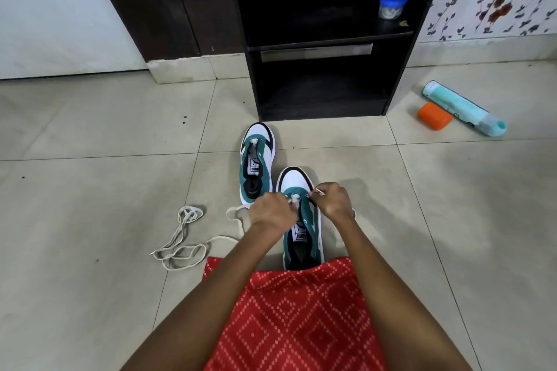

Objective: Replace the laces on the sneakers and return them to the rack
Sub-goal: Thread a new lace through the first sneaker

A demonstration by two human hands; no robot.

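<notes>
Lacing the near sneaker (298, 181), toe toward the dark rack (253, 84) on the floor tiles (90, 190), with the far sneaker (259, 135) just beside it and not yet laced. Pinches the tip of the white lace (319, 191) with the right hand (333, 201), fingers curled tight. Curls the left hand (272, 214) over the opposite eyelets, apparently gripping the other run of lace. Risks skipping an eyelet hidden under the left hand, fraying the tip by forcing it, or snagging the slack in the loose lace (187, 213) lying on the floor to the left. Reads "PUMA", upside down from here, on both tongue labels (301, 235); nothing legible on the teal bottle (461, 107).
</notes>
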